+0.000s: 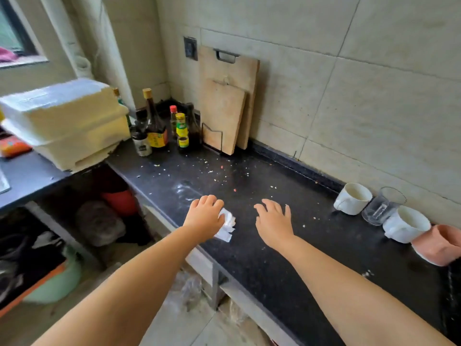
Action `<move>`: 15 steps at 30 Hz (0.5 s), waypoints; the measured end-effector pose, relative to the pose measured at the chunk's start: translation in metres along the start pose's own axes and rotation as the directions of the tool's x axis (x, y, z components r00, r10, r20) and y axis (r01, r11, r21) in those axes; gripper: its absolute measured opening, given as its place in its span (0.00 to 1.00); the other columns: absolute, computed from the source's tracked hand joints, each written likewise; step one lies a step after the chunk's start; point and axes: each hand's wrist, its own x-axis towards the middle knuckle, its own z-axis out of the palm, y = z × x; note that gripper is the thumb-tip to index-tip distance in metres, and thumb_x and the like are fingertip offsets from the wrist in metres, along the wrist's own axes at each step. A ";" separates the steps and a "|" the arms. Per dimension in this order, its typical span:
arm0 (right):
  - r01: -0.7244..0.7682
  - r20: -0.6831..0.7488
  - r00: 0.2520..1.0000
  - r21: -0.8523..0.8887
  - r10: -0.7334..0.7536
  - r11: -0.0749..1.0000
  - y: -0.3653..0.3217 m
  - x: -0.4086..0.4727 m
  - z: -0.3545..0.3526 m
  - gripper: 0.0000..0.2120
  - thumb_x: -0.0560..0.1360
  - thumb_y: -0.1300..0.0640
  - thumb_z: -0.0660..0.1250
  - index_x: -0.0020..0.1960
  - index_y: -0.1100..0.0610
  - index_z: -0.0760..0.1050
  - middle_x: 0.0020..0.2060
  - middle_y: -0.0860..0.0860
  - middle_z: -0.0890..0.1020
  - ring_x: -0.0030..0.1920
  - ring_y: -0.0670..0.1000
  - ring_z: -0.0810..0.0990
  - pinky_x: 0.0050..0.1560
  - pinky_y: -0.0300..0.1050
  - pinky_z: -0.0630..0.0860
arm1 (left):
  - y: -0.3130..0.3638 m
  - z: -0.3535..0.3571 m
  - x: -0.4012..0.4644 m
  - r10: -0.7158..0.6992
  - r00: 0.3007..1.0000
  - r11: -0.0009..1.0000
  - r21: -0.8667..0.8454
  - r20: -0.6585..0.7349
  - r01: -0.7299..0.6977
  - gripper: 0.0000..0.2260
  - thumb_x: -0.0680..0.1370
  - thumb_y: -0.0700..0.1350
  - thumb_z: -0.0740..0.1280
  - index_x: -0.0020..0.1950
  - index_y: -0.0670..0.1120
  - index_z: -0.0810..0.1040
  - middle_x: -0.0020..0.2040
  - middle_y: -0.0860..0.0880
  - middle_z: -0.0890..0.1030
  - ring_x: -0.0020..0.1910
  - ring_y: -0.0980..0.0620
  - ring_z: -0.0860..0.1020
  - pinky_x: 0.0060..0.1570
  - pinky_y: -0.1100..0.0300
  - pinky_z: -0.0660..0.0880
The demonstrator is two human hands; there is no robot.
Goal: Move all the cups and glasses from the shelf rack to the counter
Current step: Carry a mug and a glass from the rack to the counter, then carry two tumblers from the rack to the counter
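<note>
Open middle of the worktop, blocked at both ends

The dark worktop (249,186) lies bare but for crumbs between the bottles (159,126) and leaning cutting boards (224,108) at the far corner and a row along the wall at right: white mug (353,198), glass (383,206), second white mug (405,224), pink cup (439,244), touching or nearly so; a crumpled tissue (227,224) sits near the front edge

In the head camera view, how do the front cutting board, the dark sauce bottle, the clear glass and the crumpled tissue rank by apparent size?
1. Front cutting board, clearly largest.
2. Dark sauce bottle.
3. Clear glass.
4. Crumpled tissue, partly hidden under the left hand.
Glass and tissue look nearly alike, and the tissue lies nearer the camera, so their order is unsure.
</note>
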 end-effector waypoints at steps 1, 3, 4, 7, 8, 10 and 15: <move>0.046 0.002 0.999 -0.007 -0.046 0.999 -0.026 -0.006 0.004 0.22 0.80 0.58 0.56 0.74 0.51 0.60 0.76 0.52 0.57 0.77 0.54 0.52 0.75 0.64 0.46 | -0.021 -0.003 -0.022 -0.030 1.000 1.000 -0.008 -0.004 0.030 0.18 0.81 0.50 0.54 0.69 0.47 0.68 0.68 0.48 0.70 0.69 0.46 0.66 0.68 0.53 0.62; 0.128 0.007 0.992 -0.019 -0.128 0.992 -0.075 -0.018 0.014 0.23 0.79 0.59 0.58 0.73 0.52 0.61 0.76 0.52 0.58 0.76 0.53 0.53 0.74 0.64 0.46 | -0.057 -0.008 -0.067 -0.095 0.995 0.995 -0.015 -0.011 0.095 0.18 0.80 0.50 0.55 0.69 0.47 0.68 0.68 0.48 0.70 0.69 0.46 0.66 0.68 0.52 0.62; 0.168 0.008 0.986 -0.026 -0.168 0.985 -0.099 -0.025 0.019 0.22 0.79 0.58 0.57 0.73 0.52 0.61 0.75 0.52 0.58 0.76 0.53 0.54 0.74 0.63 0.47 | -0.074 -0.009 -0.089 -0.133 0.991 0.991 -0.008 -0.011 0.133 0.18 0.80 0.50 0.56 0.69 0.47 0.69 0.67 0.47 0.71 0.68 0.45 0.67 0.67 0.52 0.63; 0.328 0.019 0.945 -0.051 -0.327 0.943 -0.182 -0.053 0.035 0.21 0.80 0.57 0.55 0.73 0.52 0.61 0.76 0.52 0.59 0.76 0.53 0.55 0.74 0.63 0.49 | -0.133 -0.015 -0.173 -0.281 0.959 0.960 0.005 -0.029 0.281 0.17 0.80 0.50 0.57 0.66 0.46 0.72 0.65 0.46 0.73 0.67 0.44 0.69 0.64 0.52 0.65; 0.370 0.031 0.929 -0.046 -0.369 0.928 -0.207 -0.063 0.039 0.20 0.81 0.56 0.54 0.73 0.52 0.61 0.76 0.52 0.59 0.76 0.53 0.55 0.74 0.63 0.49 | -0.151 -0.017 -0.199 -0.331 0.943 0.944 -0.001 -0.025 0.331 0.18 0.79 0.50 0.58 0.66 0.46 0.72 0.65 0.46 0.73 0.67 0.44 0.69 0.64 0.51 0.65; 0.431 0.054 0.901 -0.017 -0.429 0.902 -0.251 -0.082 0.045 0.20 0.81 0.56 0.52 0.73 0.51 0.62 0.75 0.52 0.60 0.76 0.53 0.56 0.74 0.64 0.47 | -0.180 -0.020 -0.244 -0.415 0.910 0.910 -0.006 -0.009 0.415 0.18 0.79 0.51 0.58 0.67 0.46 0.72 0.66 0.46 0.72 0.68 0.44 0.68 0.65 0.51 0.64; 0.624 0.112 0.775 0.010 -0.621 0.781 -0.363 -0.124 0.061 0.20 0.81 0.56 0.53 0.73 0.51 0.62 0.75 0.52 0.60 0.76 0.53 0.53 0.74 0.64 0.46 | -0.245 -0.036 -0.357 -0.616 0.787 0.787 0.016 -0.030 0.617 0.18 0.79 0.52 0.56 0.67 0.47 0.71 0.66 0.46 0.72 0.68 0.45 0.68 0.65 0.51 0.64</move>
